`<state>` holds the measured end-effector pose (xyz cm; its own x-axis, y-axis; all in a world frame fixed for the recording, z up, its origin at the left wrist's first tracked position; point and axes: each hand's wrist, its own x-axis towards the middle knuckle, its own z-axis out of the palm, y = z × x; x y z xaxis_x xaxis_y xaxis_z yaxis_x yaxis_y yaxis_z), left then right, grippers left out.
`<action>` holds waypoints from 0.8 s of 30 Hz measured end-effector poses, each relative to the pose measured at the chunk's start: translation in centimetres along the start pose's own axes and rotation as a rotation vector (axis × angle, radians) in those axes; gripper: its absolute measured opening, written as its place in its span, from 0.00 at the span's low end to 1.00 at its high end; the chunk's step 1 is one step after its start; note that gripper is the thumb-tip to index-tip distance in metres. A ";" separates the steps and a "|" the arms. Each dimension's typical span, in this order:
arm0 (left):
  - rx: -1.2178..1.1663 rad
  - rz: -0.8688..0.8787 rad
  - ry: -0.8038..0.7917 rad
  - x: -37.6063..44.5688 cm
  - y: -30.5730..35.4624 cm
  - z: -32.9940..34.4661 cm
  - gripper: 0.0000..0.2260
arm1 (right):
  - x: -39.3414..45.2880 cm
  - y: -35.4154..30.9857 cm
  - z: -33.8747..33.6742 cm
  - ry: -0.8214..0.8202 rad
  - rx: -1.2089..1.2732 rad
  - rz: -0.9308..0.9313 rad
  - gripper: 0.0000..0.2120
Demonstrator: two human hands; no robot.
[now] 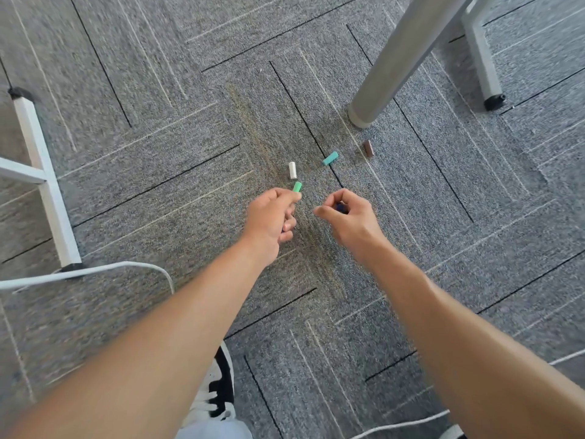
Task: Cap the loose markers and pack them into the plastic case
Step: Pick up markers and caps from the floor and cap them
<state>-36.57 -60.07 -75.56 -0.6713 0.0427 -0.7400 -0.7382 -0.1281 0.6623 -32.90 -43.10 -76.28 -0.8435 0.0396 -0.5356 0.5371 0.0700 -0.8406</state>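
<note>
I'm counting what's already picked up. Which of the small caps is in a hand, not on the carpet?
The green cap, pinched in the left hand. The white cap, teal cap and brown cap lie on the carpet.

Grey carpet tiles (158,172) under me carry three loose marker caps: a white cap (292,170), a teal cap (330,158) near it and a brown cap (368,148) by the round table leg (392,74); a white cable (95,271) trails beside the white frame foot (47,191), near my shoe (218,388)
</note>
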 end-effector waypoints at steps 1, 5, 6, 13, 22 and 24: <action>0.104 0.044 0.023 0.1 -0.1 0.0 0.05 | 0.0 -0.2 -0.1 0.000 -0.017 -0.013 0.10; 0.622 0.313 0.127 0.9 -0.4 -0.2 0.10 | 0.9 -1.0 -0.4 0.106 -0.143 -0.059 0.14; 0.700 0.356 0.144 1.0 -0.3 -0.3 0.10 | 1.3 -1.1 -0.6 0.128 -0.196 -0.061 0.15; 1.000 0.487 0.200 2.9 0.9 0.0 0.10 | 4.4 -2.4 -1.3 0.224 -0.386 -0.091 0.15; 1.262 0.436 0.217 3.8 2.0 1.2 0.11 | 7.3 -4.0 -0.6 0.418 -0.710 -0.105 0.25; 1.292 0.417 0.211 3.6 2.0 1.0 0.12 | 7.6 -4.1 -0.3 0.402 -0.702 -0.106 0.28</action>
<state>-40.52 -59.19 -76.76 -0.9195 0.0643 -0.3877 -0.1002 0.9155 0.3896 -41.51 -42.75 -76.88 -0.8984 0.3430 -0.2742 0.4391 0.6966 -0.5674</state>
